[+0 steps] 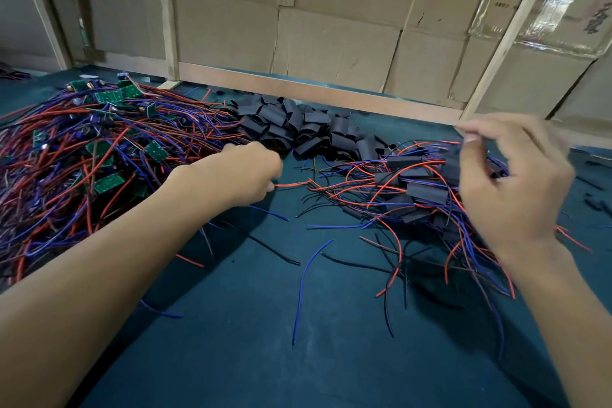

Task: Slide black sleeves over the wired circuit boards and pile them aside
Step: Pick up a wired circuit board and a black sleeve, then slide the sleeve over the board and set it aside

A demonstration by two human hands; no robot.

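A heap of green circuit boards (pixel 109 182) with red, blue and black wires covers the left of the green mat. Loose black sleeves (pixel 298 129) are piled at the back centre. Sleeved boards (pixel 427 192) with trailing wires lie in a pile on the right. My left hand (pixel 245 172) rests at the heap's right edge, just in front of the sleeves, with fingers curled down. A red wire (pixel 294 184) runs out from under its fingertips; what the wire joins is hidden. My right hand (pixel 510 179) hovers over the sleeved pile, blurred, fingers loosely apart and holding nothing I can make out.
Single wires are strewn over the green mat (pixel 298 358) between my arms. A wooden rail (pixel 298 86) and cardboard walls close off the back of the table. Small black scraps (pixel 592 202) lie at the far right.
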